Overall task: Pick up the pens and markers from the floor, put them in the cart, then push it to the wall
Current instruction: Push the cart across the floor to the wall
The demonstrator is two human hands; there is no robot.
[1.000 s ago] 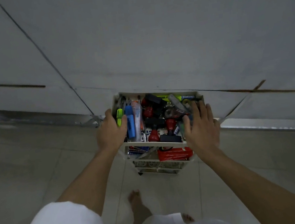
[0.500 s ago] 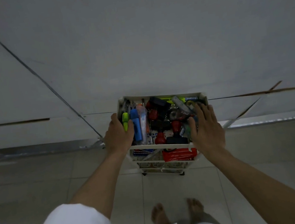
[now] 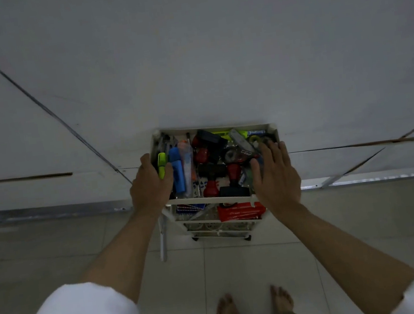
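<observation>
The white tiered cart (image 3: 201, 201) stands with its far rim at the base of the grey wall (image 3: 201, 53). Its top tray is packed with pens and markers, among them a yellow highlighter (image 3: 162, 165) and a blue marker (image 3: 177, 172), beside red and black stamps and tape rolls. My left hand (image 3: 149, 187) grips the tray's left rim, thumb inside. On the right rim lies my right hand (image 3: 275, 177), thumb inside the tray and fingers spread along the edge.
A red box (image 3: 241, 211) lies on the cart's lower shelf. A white strip (image 3: 162, 240) hangs down the cart's left side. A metal skirting (image 3: 51, 211) runs along the wall's foot. My bare feet (image 3: 227, 308) stand on grey floor tiles behind the cart.
The cart has rolled forward and squared up against the wall, both hands staying on its rim. My feet have come together behind it.
</observation>
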